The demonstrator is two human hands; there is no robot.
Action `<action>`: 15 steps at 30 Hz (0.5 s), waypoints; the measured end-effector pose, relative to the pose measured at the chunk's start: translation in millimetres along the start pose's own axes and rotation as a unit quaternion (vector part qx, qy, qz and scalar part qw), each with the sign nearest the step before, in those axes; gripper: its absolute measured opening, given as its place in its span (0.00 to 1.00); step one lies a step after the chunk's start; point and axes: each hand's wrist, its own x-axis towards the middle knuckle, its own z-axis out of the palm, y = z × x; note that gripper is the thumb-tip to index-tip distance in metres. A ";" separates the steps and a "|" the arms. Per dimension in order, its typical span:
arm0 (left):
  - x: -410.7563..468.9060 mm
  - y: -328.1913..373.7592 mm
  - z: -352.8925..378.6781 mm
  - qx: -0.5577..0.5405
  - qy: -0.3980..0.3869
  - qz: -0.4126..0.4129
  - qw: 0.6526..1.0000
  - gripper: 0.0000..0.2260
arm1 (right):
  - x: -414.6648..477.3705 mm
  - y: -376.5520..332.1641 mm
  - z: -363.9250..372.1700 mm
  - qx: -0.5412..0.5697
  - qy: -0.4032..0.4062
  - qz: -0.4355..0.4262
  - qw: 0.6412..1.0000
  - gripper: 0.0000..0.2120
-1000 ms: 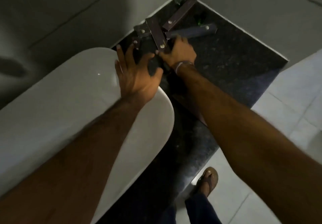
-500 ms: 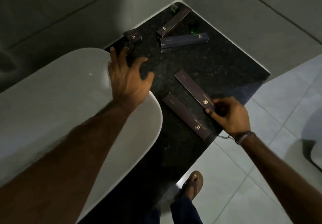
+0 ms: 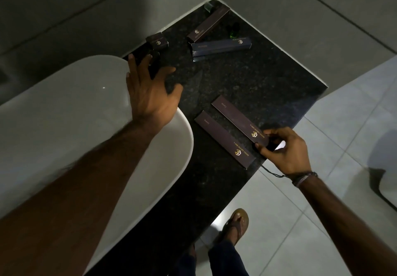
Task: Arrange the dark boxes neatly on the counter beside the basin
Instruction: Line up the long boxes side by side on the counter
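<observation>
Dark boxes lie scattered over the black counter (image 3: 268, 86) to the right of the white basin (image 3: 64, 114): two long comb boxes side by side near the front edge, two more long ones askew toward the back corner, and a small box (image 3: 158, 42) by the wall. The right hand (image 3: 285, 149) pinches the near end of the outer comb box (image 3: 238, 121) between thumb and fingertips, seemingly squaring it against its neighbour (image 3: 223, 139). The left hand (image 3: 150, 91) rests spread and empty over the basin rim, fingertips toward another small dark item, unclear in shadow. Next, the pair likely needs aligning flush, then the back boxes (image 3: 221, 46) gathering.
</observation>
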 end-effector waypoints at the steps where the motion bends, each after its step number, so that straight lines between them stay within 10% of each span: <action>1: -0.1 0.4 0.0 0.000 -0.001 -0.002 1.000 0.19 | 0.1 -0.7 -0.3 0.000 0.000 0.001 1.000 0.21; 15: 0.1 -2.0 1.9 -0.043 0.005 0.001 0.999 0.15 | 38.9 -36.2 -12.4 0.093 0.152 0.043 0.983 0.14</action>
